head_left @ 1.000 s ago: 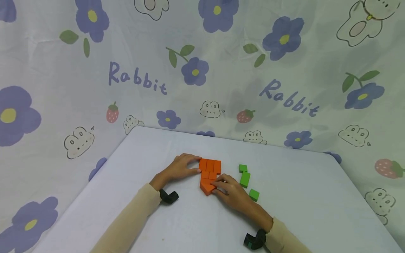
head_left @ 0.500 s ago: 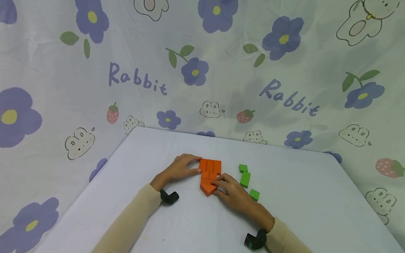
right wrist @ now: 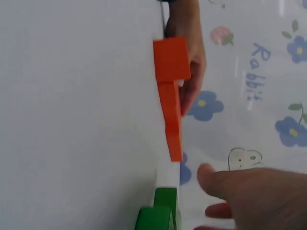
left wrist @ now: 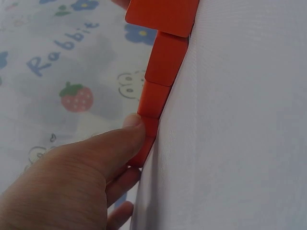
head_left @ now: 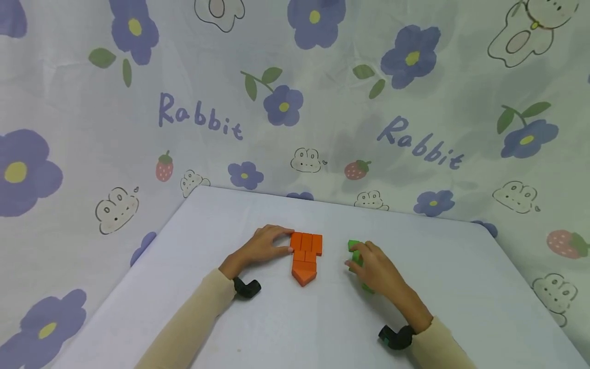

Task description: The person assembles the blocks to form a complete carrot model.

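Note:
Several orange blocks lie pressed together on the table, three upright-set pieces (head_left: 306,242) at the far end, small ones in the middle and a pointed block (head_left: 303,271) nearest me. My left hand (head_left: 262,246) pinches the leftmost far block between thumb and index finger; the left wrist view shows the thumb (left wrist: 134,125) against the orange. To the right, my right hand (head_left: 382,274) hovers over three green blocks, fingers apart and bent, gripping nothing. It partly hides the far green block (head_left: 353,245), the middle one (head_left: 356,261) and the near one (head_left: 367,288).
The white table (head_left: 461,287) extends around the blocks. A patterned cloth (head_left: 322,128) with flowers and rabbits hangs behind its far edge. Black devices (head_left: 247,288) are strapped to both wrists.
My right hand has let go of the pointed orange block and moved right, over the green blocks. The left hand keeps its place at the orange blocks.

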`<action>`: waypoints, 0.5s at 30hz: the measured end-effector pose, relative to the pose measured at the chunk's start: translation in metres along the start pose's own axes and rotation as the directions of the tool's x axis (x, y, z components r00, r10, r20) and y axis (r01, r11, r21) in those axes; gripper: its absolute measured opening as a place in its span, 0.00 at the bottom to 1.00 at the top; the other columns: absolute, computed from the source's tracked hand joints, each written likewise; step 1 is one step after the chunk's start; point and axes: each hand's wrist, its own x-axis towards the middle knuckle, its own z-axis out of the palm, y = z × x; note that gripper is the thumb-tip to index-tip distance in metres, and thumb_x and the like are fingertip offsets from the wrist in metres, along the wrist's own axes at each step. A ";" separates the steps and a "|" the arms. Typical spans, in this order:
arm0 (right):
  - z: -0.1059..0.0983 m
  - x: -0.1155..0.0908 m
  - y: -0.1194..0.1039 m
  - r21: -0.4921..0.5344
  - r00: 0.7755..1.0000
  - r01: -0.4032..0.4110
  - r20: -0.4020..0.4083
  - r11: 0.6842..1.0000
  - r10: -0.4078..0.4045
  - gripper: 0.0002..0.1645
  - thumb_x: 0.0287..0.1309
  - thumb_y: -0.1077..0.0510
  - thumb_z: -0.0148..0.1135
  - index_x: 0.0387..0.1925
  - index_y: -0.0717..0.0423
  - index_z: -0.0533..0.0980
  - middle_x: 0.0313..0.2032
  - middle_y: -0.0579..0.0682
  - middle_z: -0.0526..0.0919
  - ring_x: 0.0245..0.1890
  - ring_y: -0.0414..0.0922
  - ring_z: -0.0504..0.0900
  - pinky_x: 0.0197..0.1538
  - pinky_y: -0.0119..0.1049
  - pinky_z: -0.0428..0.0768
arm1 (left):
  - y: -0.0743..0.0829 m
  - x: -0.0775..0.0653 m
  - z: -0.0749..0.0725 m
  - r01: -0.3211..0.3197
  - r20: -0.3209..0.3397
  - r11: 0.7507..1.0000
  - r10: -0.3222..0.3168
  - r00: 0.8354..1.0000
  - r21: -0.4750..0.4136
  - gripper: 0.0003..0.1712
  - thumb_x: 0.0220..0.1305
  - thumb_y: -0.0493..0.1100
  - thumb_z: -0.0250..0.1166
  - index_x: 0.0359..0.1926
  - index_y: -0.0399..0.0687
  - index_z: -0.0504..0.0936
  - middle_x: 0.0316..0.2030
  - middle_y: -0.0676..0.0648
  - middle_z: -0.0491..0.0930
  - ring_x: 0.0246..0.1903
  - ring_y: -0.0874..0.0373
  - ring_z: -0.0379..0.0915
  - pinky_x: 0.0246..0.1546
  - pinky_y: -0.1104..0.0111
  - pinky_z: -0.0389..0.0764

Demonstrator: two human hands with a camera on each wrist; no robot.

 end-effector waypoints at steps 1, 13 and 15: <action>0.000 0.000 0.004 -0.047 0.999 -0.042 0.010 0.998 0.042 0.28 0.58 0.48 0.72 0.53 0.61 0.76 0.40 0.55 0.81 0.36 0.46 0.78 0.39 0.42 0.83 | 0.000 0.000 0.000 0.002 0.000 1.000 -0.002 1.000 -0.004 0.34 0.64 0.61 0.66 0.68 0.58 0.73 0.66 0.51 0.75 0.68 0.50 0.64 0.68 0.48 0.60; 0.005 0.000 0.018 -0.186 0.986 -0.131 0.080 0.974 0.148 0.41 0.57 0.37 0.69 0.52 0.71 0.74 0.33 0.54 0.77 0.30 0.45 0.70 0.29 0.36 0.70 | -0.003 0.002 0.001 0.003 -0.002 1.000 -0.003 1.000 -0.015 0.35 0.64 0.62 0.66 0.68 0.59 0.73 0.66 0.52 0.75 0.68 0.50 0.64 0.67 0.48 0.61; 0.000 -0.001 0.017 -0.131 0.974 -0.156 0.145 0.979 0.175 0.41 0.58 0.42 0.69 0.58 0.71 0.73 0.36 0.55 0.78 0.32 0.46 0.71 0.31 0.36 0.72 | -0.003 0.002 0.002 0.005 0.000 1.000 -0.005 1.000 -0.016 0.35 0.64 0.63 0.66 0.68 0.59 0.73 0.66 0.52 0.75 0.68 0.50 0.64 0.67 0.48 0.61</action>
